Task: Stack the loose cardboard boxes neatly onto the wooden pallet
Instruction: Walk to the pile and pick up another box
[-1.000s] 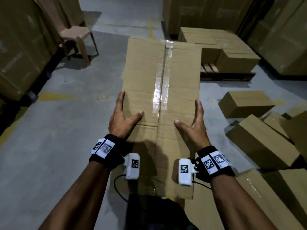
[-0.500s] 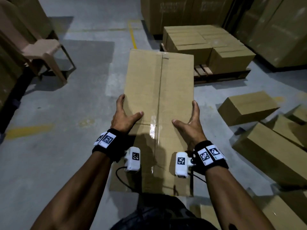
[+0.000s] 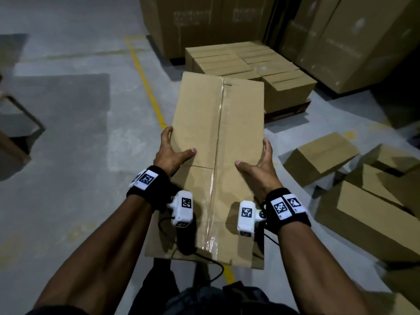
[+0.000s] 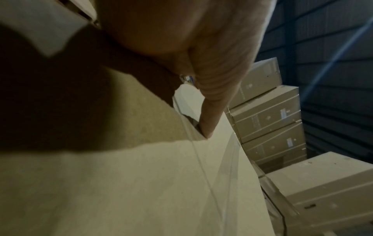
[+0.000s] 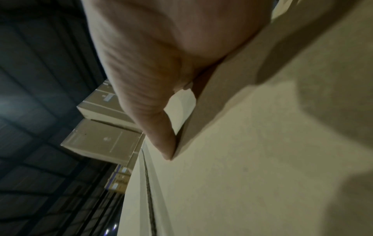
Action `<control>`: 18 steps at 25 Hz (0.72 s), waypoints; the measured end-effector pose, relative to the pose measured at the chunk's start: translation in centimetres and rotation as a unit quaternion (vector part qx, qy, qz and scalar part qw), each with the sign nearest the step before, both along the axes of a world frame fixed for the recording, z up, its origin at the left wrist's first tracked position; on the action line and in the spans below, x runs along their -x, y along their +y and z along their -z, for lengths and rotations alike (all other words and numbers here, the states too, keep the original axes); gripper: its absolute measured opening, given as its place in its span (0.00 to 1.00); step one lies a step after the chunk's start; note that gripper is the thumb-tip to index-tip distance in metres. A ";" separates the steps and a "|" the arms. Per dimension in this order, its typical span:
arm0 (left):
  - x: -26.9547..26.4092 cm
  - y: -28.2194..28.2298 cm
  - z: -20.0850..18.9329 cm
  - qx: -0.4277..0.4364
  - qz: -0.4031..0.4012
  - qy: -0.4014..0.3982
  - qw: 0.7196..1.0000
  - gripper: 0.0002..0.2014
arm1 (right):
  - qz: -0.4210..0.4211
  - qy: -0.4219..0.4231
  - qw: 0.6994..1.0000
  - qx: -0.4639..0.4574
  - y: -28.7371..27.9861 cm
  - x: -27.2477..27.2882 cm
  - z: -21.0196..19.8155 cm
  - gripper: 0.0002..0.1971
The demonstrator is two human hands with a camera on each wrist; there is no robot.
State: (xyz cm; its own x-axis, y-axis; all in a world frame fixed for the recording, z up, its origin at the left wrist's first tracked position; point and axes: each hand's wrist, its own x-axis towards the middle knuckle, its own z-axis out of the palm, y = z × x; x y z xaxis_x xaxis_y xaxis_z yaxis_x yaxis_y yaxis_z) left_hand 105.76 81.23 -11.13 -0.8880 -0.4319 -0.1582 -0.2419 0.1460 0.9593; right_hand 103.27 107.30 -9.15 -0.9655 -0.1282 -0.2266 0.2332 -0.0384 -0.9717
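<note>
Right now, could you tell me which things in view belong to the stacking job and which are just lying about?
Job:
carried box, held by left hand and right hand
pallet
stacked boxes
loose boxes

Lying about:
tall cartons
yellow floor line

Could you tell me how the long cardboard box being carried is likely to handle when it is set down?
The long box probably stays stiff: its taped top looks flat. Held mid-length by the left hand and right hand, it seems fairly light. Its length might make it swing.
</note>
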 end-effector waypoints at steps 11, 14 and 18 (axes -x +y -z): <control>26.8 -7.9 -1.8 -0.008 0.193 -0.008 0.981 0.48 | 0.171 -0.034 0.983 -0.052 -8.8 18.2 -1.1 0.54; 34.5 -8.0 -0.3 0.004 0.218 -0.022 0.976 0.49 | 0.203 -0.036 0.977 -0.048 -8.9 24.5 0.6 0.55; 45.2 -7.6 1.8 0.041 0.237 -0.051 0.969 0.53 | 0.226 -0.037 0.972 -0.049 -8.7 33.8 2.4 0.54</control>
State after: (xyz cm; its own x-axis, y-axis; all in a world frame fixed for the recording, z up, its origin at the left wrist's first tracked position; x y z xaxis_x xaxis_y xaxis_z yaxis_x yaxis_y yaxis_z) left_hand 60.51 73.67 -12.93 -0.9710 0.0069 -0.2390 -0.2226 0.3381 0.9144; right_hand 69.43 98.60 -11.59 -0.8991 0.3309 -0.2866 0.2827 -0.0610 -0.9573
